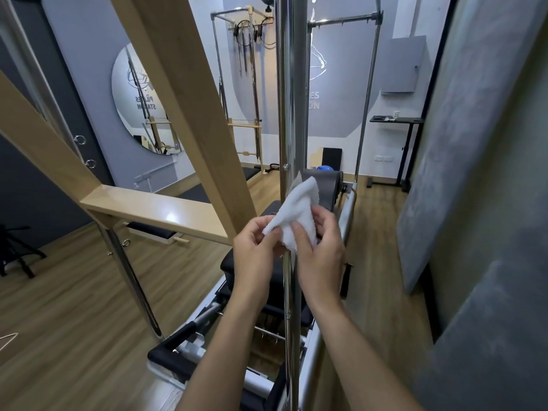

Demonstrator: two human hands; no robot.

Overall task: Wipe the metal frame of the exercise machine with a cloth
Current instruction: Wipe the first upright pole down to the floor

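- L hand (pixel 255 247): thumb and forefinger pinch the cloth's lower-left corner. The other fingers curl loosely underneath.
- R hand (pixel 321 250): thumb presses on the cloth's front face, and the fingers curl round behind its right edge. Both hands grip the cloth; neither is free.
- Cloth (pixel 298 209): white and bunched, held between both hands. It lies across the front of the chrome upright (pixel 286 99) at approx. mid-height, just below a small screw (pixel 286 166) on the tube. Cannot tell whether it presses on the metal or only hangs in front.
- Cloth orientation: long axis runs diagonally from the pinched lower-left corner up to a loose peak. The peak points up and slightly right.
- Upright orientation: long axis is vertical. It passes between the wrists and runs out of view at top and bottom, so strokes should prob. run up/down along it.
- Risk 1: the cloth covers the front side only and is not wrapped round. The back of the tube would likely be missed.
- Risk 2: the loose peak sits near the screw. An upward stroke could snag it there and pull the cloth out of the L pinch, which looks the weaker grip.
- Risk 3: the wooden beam (pixel 189 99) slants close on the left. Wide L-hand travel could knock it.
- Risk 4: the black carriage pad (pixel 234 262) and rails lie directly below. A dropped cloth would prob. land in the mechanism.
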